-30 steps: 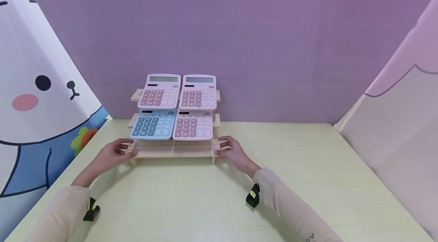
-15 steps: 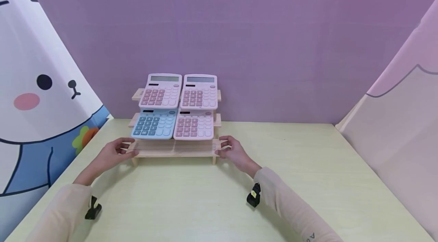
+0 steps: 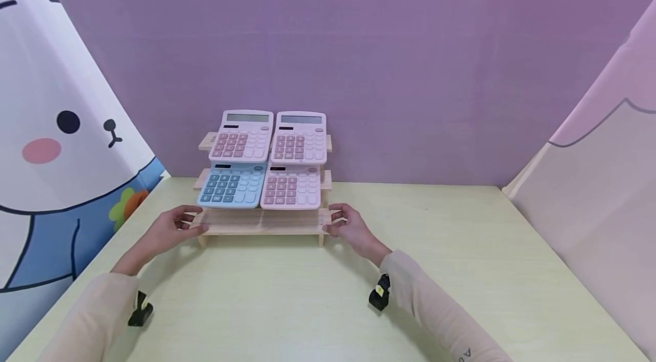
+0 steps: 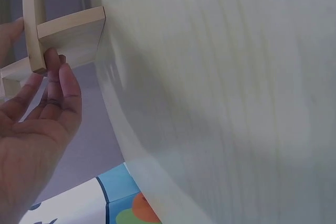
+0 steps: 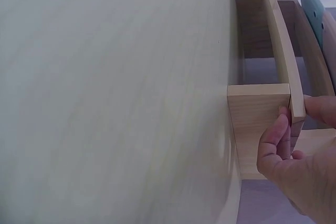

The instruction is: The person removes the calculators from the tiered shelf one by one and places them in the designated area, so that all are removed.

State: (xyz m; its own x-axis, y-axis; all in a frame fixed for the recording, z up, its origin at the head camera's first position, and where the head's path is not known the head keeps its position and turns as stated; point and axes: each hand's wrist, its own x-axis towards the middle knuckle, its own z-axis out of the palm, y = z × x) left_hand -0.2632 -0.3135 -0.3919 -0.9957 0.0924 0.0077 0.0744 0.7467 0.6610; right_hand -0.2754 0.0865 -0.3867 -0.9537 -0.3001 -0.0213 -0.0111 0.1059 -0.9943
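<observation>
A stepped wooden display rack (image 3: 261, 224) stands on the table near the back, left of the middle. My left hand (image 3: 168, 231) pinches the left end of its lowest shelf, thumb on top. In the left wrist view, fingers (image 4: 68, 90) reach under that board (image 4: 33, 35). At the opposite end my right hand (image 3: 353, 232) grips the same shelf, with fingers (image 5: 273, 140) beneath it in the right wrist view. Two pink calculators (image 3: 241, 140) (image 3: 299, 140) lean on the top tier. Below them lie a blue calculator (image 3: 232, 186) and another pink calculator (image 3: 290, 188), their displays hidden.
The pale wood-grain table (image 3: 287, 299) stretches in front and to the right of the rack. A purple backdrop (image 3: 410, 77) rises close behind it. A cartoon-printed cloth (image 3: 61, 89) hangs at the left and a pale pink one (image 3: 599, 197) at the right.
The whole head view has shifted very slightly. Both hands keep the same hold, and neither the rack nor the calculators have visibly moved on the table.
</observation>
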